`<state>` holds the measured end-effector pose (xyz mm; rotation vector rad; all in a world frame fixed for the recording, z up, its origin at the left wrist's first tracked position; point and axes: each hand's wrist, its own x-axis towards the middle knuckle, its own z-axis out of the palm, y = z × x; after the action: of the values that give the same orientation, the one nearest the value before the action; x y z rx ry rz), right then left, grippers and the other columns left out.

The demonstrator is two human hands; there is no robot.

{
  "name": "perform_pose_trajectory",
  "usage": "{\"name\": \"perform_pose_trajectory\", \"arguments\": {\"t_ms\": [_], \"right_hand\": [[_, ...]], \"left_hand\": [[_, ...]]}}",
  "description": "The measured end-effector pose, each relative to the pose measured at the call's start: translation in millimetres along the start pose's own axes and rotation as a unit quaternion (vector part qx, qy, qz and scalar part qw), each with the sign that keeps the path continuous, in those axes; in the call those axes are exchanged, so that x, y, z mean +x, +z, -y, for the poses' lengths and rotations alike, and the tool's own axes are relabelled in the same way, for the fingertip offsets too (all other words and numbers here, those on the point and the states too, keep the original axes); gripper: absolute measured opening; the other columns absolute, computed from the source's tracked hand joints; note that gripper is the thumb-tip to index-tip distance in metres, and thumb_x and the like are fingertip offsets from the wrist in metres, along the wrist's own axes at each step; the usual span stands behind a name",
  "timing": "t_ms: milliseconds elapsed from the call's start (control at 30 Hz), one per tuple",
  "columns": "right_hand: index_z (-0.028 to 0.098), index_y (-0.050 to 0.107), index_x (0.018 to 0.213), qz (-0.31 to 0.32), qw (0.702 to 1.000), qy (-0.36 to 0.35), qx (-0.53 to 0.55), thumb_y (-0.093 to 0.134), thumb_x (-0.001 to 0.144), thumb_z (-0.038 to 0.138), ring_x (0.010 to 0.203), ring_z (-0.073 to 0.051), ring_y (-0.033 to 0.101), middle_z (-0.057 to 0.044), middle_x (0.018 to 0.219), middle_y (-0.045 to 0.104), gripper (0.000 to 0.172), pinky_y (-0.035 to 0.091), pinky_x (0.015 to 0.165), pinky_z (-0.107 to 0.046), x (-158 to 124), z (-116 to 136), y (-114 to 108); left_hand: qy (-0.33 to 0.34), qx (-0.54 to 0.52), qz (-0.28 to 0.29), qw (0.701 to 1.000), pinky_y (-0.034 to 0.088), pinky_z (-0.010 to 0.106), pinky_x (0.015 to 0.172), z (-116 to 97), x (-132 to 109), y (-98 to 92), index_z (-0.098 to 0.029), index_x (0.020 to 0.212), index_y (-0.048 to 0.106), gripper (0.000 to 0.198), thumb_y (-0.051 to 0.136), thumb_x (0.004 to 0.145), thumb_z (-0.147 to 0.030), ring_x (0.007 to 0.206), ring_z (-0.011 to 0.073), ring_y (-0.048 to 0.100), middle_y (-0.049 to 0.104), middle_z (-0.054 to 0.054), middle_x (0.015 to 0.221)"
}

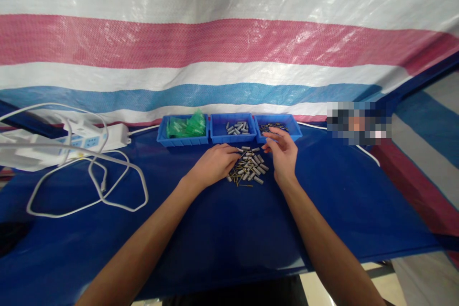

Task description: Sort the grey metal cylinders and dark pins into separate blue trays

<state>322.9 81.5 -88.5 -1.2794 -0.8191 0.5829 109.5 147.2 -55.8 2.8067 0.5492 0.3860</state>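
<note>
Watching the head feed here. The mixed pile of little gray sleeves and thin brass-coloured pins sits loose on the blue surface, right between both hands and just in front of the bins. My guess is it's kept there so neither arm has to stretch.

The left hand lies palm down with its fingers curled onto the pile's left edge. It's touching the pieces, but I can't tell if anything is actually pinched under there. The right hand is lifted a bit at the pile's right side, close to the right bin. Its thumb and forefinger are drawn near each other and the other fingers are fanned out. It looks like a fine pinch, but whether a pin is in it is too small to see.

Behind the pile three blue bins stand side by side, touching. The left bin has green plastic pieces, the middle bin has gray sleeves, and the right bin has dark pins. One kind per bin, so they're kept apart.

Well off to the left, a white power strip and its looping cable stay clear of the hands. A striped tarp hangs behind everything.
</note>
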Motion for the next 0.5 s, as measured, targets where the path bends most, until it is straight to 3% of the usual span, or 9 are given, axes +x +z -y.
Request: {"name": "perform_pose_trajectory", "arguments": {"t_ms": [167,500], "right_hand": [[0.024,0.070,0.114,0.008,1.000,0.002,0.009,0.072,0.084,0.027,0.063,-0.014,0.067,-0.005,0.101,0.079,0.031,0.053,0.057,-0.028,-0.7,1.5,1.0],[0.023,0.072,0.107,0.010,0.999,0.018,0.030,0.074,0.081,0.027,0.060,-0.012,0.065,-0.003,0.096,0.079,0.027,0.052,0.056,-0.027,-1.7,3.4,4.6]], "left_hand": [[0.009,0.013,0.011,1.000,0.054,0.041,0.104,-3.5,-0.6,3.4,-0.019,0.133,0.069,0.038,0.056,0.098,-0.009,0.117,0.0255,0.065,0.071,0.011,0.126],[-0.045,0.030,0.024,0.998,0.055,0.036,0.095,0.2,-0.1,-0.8,-0.015,0.108,0.073,0.017,0.059,0.101,-0.018,0.105,0.0238,0.067,0.074,0.010,0.106]]}}
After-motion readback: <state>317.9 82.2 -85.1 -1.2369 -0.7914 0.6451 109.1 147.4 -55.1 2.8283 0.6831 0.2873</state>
